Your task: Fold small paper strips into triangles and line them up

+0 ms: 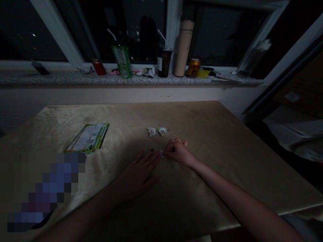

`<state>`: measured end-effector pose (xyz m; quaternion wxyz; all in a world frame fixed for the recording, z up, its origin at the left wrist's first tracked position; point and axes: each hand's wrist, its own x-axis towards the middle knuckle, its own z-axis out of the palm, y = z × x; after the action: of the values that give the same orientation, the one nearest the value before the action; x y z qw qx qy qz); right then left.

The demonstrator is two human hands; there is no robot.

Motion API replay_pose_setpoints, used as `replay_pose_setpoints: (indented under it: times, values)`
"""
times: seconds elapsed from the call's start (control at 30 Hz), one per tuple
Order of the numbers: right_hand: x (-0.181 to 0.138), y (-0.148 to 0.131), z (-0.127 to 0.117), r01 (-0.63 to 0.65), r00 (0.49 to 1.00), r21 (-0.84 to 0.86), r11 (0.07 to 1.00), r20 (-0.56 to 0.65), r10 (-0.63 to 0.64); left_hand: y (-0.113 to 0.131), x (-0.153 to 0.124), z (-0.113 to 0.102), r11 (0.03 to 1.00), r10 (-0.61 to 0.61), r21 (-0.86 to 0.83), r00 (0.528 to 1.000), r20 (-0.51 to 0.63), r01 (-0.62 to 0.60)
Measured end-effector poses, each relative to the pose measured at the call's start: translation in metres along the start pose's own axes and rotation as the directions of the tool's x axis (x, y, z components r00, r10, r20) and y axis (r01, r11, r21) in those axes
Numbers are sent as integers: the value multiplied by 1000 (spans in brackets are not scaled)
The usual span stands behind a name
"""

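My left hand lies flat on the tan table, fingers stretched out, its fingertips touching a small folded piece of printed paper. My right hand is curled closed over the same paper piece, pressing it against the table. Most of the piece is hidden under my fingers. Two small folded paper pieces lie side by side just beyond my hands.
A green printed leaflet lies on the table's left. A blurred-out patch covers the near left. On the window sill stand a green carton, dark cup, tall beige flask, gold can and red jar.
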<state>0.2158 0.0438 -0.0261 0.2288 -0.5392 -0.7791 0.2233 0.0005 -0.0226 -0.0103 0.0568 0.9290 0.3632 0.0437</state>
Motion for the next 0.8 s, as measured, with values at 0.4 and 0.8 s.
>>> replay_pose_setpoints:
  times: [0.4,0.8]
  values:
    - [-3,6,-18,-136,986,58,989,108,129,-1,2,-6,1000,-15,20,1000,4,15]
    - [0,5,-20,-93,986,-2,996,136,92,11,7,-7,995,-41,85,999,-22,43]
